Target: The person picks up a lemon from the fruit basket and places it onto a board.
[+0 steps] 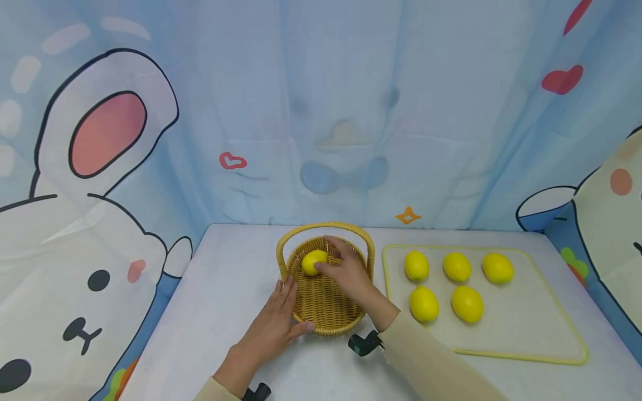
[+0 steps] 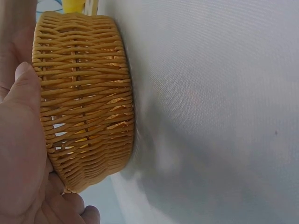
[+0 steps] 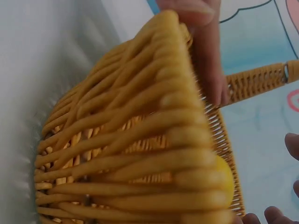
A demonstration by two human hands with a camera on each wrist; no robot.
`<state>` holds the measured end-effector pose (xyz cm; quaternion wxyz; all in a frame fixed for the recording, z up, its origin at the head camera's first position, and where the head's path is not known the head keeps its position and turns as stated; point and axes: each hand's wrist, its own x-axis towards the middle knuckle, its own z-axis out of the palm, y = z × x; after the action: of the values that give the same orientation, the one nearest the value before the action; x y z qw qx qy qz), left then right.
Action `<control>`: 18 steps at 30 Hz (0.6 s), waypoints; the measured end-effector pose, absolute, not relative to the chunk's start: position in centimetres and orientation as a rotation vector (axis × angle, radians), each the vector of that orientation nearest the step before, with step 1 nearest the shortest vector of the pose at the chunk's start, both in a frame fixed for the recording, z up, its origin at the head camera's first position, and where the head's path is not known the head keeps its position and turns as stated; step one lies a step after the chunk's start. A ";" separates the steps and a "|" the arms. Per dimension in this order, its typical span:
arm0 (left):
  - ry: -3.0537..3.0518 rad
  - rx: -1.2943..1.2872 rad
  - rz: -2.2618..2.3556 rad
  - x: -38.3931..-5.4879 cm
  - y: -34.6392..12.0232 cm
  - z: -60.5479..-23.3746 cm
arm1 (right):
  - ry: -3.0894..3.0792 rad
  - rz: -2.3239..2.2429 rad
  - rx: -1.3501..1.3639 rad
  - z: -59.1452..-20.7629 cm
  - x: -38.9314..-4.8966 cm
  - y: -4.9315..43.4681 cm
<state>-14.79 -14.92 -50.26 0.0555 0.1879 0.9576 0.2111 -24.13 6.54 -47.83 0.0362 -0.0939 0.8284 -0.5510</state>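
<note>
A round wicker basket point(image 1: 328, 309) with a tall arched handle stands on the table, and one yellow lemon point(image 1: 312, 262) sits inside toward the back left. The left hand point(image 1: 268, 323) rests against the basket's front left side, its thumb at the front rim and its extended fingers along the left rim. Over the basket reaches the right hand point(image 1: 348, 275), thumb right beside the lemon and fingers spread above the weave. In the right wrist view the lemon point(image 3: 225, 182) shows just past the rim, with right-hand fingertips point(image 3: 275, 217) apart from it.
Right of the basket lies a pale rectangular tray point(image 1: 526, 328) with a yellow edge, several lemons point(image 1: 467, 304) spread over its left and back parts. A printed blue curtain point(image 1: 346, 83) hangs behind the white table point(image 1: 220, 278). Black straps with camera mounts point(image 1: 365, 343) sit at the wrists.
</note>
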 end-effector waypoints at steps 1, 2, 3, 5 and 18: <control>2.903 0.568 0.646 -14.8 -14.9 -50.3 | 2.537 -1.678 -0.282 -48.1 -24.3 6.4; 2.903 0.567 0.647 -14.8 -14.9 -50.2 | 2.530 -1.670 -0.283 -48.3 -24.5 6.3; 2.902 0.566 0.646 -14.8 -14.9 -50.2 | 2.516 -1.672 -0.296 -48.6 -24.7 6.2; 2.901 0.563 0.649 -14.7 -14.9 -50.2 | 2.488 -1.671 -0.315 -49.1 -25.1 6.0; 2.902 0.570 0.642 -14.9 -15.0 -50.5 | 2.403 -1.583 -0.337 -50.6 -26.1 5.4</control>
<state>-14.87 -14.95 -50.52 0.0575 0.1879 0.9574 0.2118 -26.12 5.45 -50.62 0.1221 -0.1154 0.8232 -0.5424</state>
